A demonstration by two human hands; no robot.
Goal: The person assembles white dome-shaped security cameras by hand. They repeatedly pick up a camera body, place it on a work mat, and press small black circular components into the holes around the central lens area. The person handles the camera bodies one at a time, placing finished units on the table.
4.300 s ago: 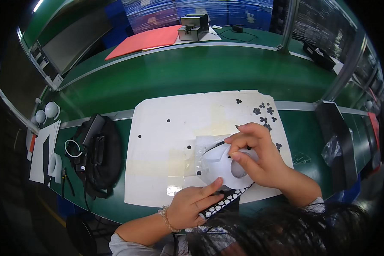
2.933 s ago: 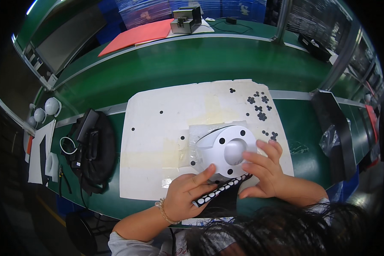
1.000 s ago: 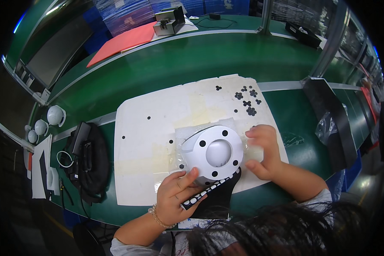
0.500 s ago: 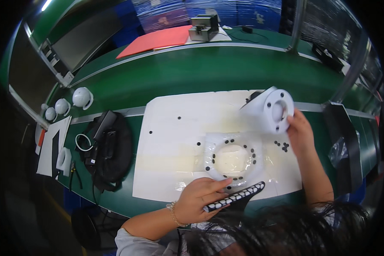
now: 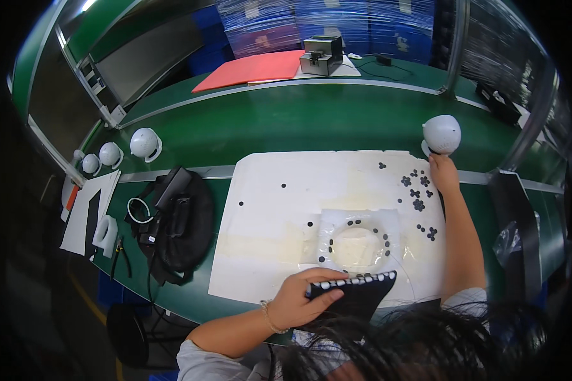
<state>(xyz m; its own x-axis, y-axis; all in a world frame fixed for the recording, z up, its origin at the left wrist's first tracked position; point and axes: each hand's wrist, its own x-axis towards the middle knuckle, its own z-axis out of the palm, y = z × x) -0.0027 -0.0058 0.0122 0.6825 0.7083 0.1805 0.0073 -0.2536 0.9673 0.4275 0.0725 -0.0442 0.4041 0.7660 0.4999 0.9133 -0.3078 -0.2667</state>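
Observation:
My left hand (image 5: 304, 298) is closed on a thin black sheet (image 5: 356, 298) with a row of white oval spots along its upper edge. It holds the sheet tilted over the near edge of the white board (image 5: 260, 254). At the far right, my right hand (image 5: 443, 173) reaches out with its fingers at the base of a white round-headed device (image 5: 442, 133). Some of those fingers are hidden. Near the left hand lies a pale, film-covered square pad (image 5: 391, 222) with a round middle and small black dots around it. Loose black dots (image 5: 419, 205) lie in clusters on the board's right side.
Similar white devices (image 5: 145, 143) stand in a row at the left. A black bag (image 5: 184, 228), pliers (image 5: 120, 257) and a white foam piece (image 5: 105, 235) lie on the left. Behind are a red sheet (image 5: 251, 71) and a metal box (image 5: 321, 56). A black panel (image 5: 515, 222) stands at right.
My right hand has carried the white device up and away to the far right, turning it so its underside no longer shows. The left hand has tilted the black sheet, showing its broad face.

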